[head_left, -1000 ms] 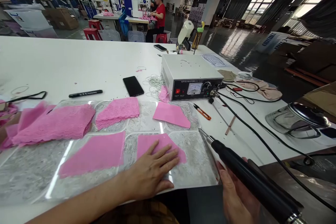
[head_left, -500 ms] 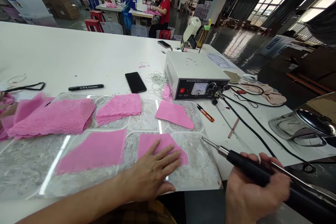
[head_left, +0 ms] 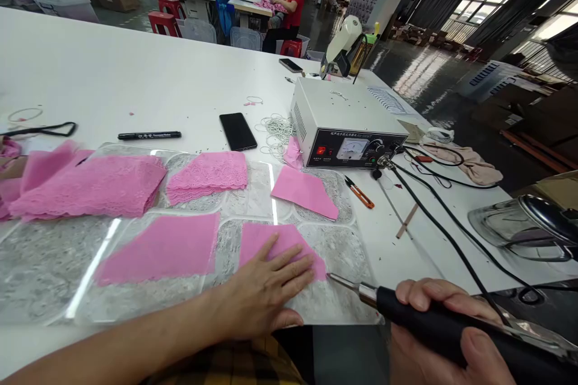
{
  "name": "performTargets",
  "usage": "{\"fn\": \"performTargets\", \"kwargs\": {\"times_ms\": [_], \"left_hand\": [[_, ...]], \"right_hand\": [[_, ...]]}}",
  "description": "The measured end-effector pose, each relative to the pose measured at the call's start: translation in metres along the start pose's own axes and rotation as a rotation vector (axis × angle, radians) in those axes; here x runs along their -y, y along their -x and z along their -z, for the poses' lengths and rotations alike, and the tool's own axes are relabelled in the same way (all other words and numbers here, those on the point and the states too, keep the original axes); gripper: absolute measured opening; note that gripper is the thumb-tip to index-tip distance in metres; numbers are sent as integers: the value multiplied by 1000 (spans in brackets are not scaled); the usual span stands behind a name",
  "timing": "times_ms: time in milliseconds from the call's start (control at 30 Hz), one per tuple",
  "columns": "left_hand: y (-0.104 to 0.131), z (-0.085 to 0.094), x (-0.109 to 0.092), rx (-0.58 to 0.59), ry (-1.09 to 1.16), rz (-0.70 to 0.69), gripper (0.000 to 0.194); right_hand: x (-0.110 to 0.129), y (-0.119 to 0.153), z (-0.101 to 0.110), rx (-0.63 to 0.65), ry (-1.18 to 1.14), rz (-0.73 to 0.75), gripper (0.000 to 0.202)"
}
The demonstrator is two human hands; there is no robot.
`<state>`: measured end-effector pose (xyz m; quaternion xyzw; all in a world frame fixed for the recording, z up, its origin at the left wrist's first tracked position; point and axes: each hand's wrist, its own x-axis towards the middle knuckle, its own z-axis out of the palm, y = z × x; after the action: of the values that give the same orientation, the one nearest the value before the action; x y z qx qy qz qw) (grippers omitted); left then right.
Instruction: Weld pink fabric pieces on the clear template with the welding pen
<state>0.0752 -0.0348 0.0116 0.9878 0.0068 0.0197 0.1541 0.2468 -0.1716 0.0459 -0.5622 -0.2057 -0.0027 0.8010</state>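
My left hand (head_left: 271,289) lies flat with spread fingers on a pink fabric piece (head_left: 253,240) at the mat's front. In my right hand (head_left: 447,325) is a black-handled pen tool (head_left: 419,313), its metal tip at the lower right corner of that piece. Another pink piece (head_left: 167,249) lies to the left on the grey marbled mat (head_left: 338,246). Behind them are a smaller pink piece (head_left: 304,191), a lace-edged stack (head_left: 210,174) and a larger pink stack (head_left: 99,186).
A metal control box (head_left: 347,114) with cables stands behind the mat. Around it are a phone (head_left: 238,131), orange snips (head_left: 359,192) and a glass jar (head_left: 510,225). A marker (head_left: 149,135) lies left. A person in red (head_left: 293,3) sits at a sewing machine beyond.
My right hand has brought the tool leftward and down, so its tip is now at the fabric's corner. My left hand stays on the piece. The view has tilted down slightly.
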Motion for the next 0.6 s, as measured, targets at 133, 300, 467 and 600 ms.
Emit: {"fn": "performTargets", "kwargs": {"times_ms": [133, 300, 467, 600], "left_hand": [[0, -1, 0, -13, 30, 12, 59], [0, -3, 1, -32, 25, 2, 61], [2, -4, 1, -80, 11, -8, 60], [2, -7, 2, -97, -11, -18, 64]], "right_hand": [[-3, -1, 0, 41, 14, 29, 9], [-5, -2, -1, 53, -3, 24, 9], [-6, -2, -3, 61, 8, 32, 7], [-8, -1, -1, 47, -4, 38, 6]]}}
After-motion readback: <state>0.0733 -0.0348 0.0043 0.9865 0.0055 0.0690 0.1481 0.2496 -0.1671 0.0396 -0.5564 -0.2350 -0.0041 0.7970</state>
